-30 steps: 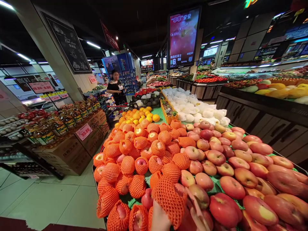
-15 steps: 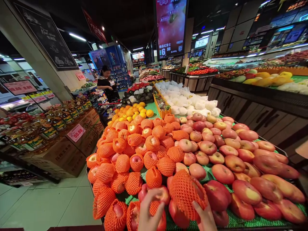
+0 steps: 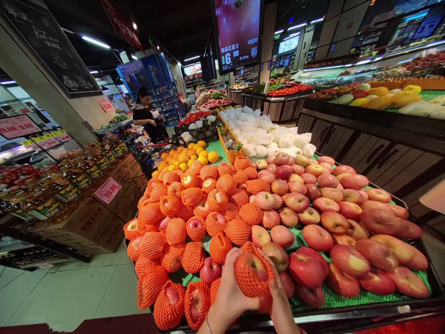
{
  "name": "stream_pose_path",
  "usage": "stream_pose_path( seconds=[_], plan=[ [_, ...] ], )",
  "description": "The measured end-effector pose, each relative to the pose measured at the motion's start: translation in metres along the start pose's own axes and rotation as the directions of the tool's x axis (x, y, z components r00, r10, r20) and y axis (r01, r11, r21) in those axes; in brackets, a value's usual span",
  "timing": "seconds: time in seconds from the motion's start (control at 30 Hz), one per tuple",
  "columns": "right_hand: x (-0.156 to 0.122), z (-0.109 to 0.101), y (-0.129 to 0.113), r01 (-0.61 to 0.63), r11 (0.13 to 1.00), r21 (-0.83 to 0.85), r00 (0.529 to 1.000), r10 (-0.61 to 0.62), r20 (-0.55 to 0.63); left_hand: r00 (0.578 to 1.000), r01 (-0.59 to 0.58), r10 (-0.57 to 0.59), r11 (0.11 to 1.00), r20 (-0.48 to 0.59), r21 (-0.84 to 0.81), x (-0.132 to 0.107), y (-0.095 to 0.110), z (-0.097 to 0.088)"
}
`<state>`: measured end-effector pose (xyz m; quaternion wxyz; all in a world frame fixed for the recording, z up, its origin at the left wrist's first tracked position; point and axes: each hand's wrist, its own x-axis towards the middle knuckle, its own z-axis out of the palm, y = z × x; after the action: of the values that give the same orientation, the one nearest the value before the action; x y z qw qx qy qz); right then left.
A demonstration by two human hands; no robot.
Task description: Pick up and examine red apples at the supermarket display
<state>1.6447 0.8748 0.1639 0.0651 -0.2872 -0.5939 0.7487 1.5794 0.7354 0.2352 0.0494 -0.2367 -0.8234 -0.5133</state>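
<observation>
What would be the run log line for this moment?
left hand: grips netted apple | right hand: same apple | below: apple display

Just the one head cam here, looking forward and down from right over the near edge of the fruit desk point(image 3: 347, 315), aisle running off toward 12 o'clock.

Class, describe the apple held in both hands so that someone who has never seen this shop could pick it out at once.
Start at the big fruit stand lined with green matting, netted apples on its left half and bare apples on its right. At the near edge, the left hand and right hand grip one apple. Unlike its neighbours, it is lifted off the pile, its orange foam net open at the top.
</observation>
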Motion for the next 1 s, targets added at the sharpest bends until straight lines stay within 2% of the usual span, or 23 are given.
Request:
stream_pose_path(
  seconds=[0.07,0.17,0.27,0.33,0.4,0.47,0.57,0.63,0.73,0.83,0.9,1.0],
  plan=[
    [-0.007,0.007,-0.028,0.141,0.99,0.031,0.974,-0.144,0.175,0.995,-0.06,0.066,0.995,-0.072,0.085,0.028,-0.014,-0.02],
    [-0.012,0.004,-0.055,0.283,0.957,0.06,0.925,-0.289,0.247,0.949,-0.041,0.117,0.967,-0.294,0.253,0.089,-0.038,-0.071],
    [-0.009,-0.018,-0.063,0.36,0.933,-0.003,0.914,-0.353,0.199,0.955,0.059,0.065,0.915,-0.29,0.399,0.145,-0.058,-0.117],
    [-0.007,-0.036,-0.068,0.417,0.905,-0.086,0.9,-0.399,0.175,0.978,0.124,-0.016,0.848,-0.208,0.516,0.168,-0.069,-0.132],
    [-0.004,-0.054,-0.076,0.479,0.858,-0.186,0.878,-0.464,0.119,0.989,0.151,-0.121,0.745,-0.091,0.65,0.177,-0.079,-0.133],
    [-0.002,-0.072,-0.086,0.513,0.81,-0.282,0.842,-0.539,-0.016,0.985,0.112,-0.173,0.643,0.002,0.758,0.177,-0.089,-0.126],
    [0.006,-0.102,-0.093,0.489,0.786,-0.379,0.771,-0.592,-0.234,0.992,0.01,-0.107,0.556,0.06,0.831,0.172,-0.102,-0.117],
    [0.014,-0.124,-0.091,0.432,0.801,-0.414,0.755,-0.573,-0.32,0.996,-0.033,-0.048,0.526,0.068,0.85,0.166,-0.106,-0.114],
    [0.029,-0.155,-0.083,0.339,0.814,-0.472,0.729,-0.545,-0.414,0.998,-0.053,0.05,0.527,0.031,0.848,0.155,-0.111,-0.113],
    [0.044,-0.178,-0.072,0.284,0.799,-0.53,0.689,-0.554,-0.466,0.986,-0.109,0.168,0.578,0.013,0.808,0.142,-0.119,-0.111],
    [0.054,-0.189,-0.065,0.258,0.791,-0.555,0.666,-0.562,-0.491,0.976,-0.15,0.216,0.612,0.019,0.777,0.137,-0.124,-0.107],
    [0.067,-0.199,-0.054,0.22,0.784,-0.58,0.645,-0.563,-0.517,0.973,-0.148,0.229,0.627,0.0,0.765,0.139,-0.127,-0.099]
  ],
)
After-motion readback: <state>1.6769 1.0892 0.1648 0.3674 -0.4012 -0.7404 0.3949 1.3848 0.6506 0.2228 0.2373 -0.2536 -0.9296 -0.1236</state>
